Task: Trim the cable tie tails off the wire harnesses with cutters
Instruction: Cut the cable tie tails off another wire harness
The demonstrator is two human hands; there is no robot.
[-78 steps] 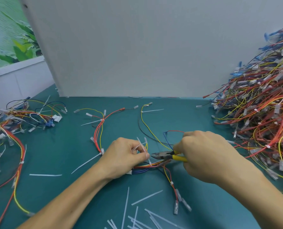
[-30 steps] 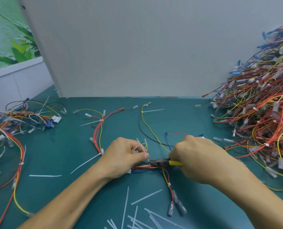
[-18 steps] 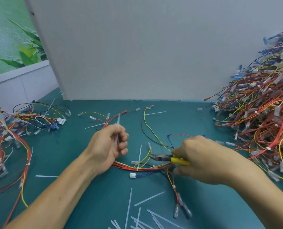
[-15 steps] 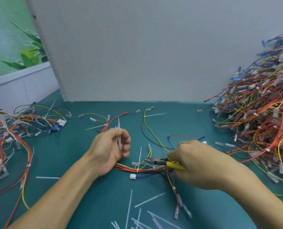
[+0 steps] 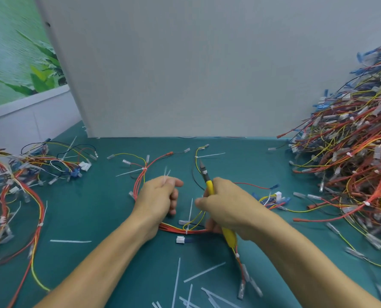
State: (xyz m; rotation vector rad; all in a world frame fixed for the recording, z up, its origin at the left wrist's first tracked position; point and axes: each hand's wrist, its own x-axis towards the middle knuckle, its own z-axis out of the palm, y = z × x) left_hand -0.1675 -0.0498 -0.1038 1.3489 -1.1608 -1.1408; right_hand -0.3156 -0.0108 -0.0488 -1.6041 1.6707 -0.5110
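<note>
Right hand (image 5: 227, 207) grips slim yellow-handled cutters (image 5: 209, 187), steel tip upward

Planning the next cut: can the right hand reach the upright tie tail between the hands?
Probably yes: the tie tail stands uncovered beside the right hand, whose cutters point away.

On worktop (image 5: 100, 218): upright panel (image 5: 207, 74) behind. Big harness pile (image 5: 352, 174) far right, smaller harness tangle (image 5: 29, 162) far left. Single harness (image 5: 180, 228) centre, cut tie tails (image 5: 204, 272) strewn before it.
</note>
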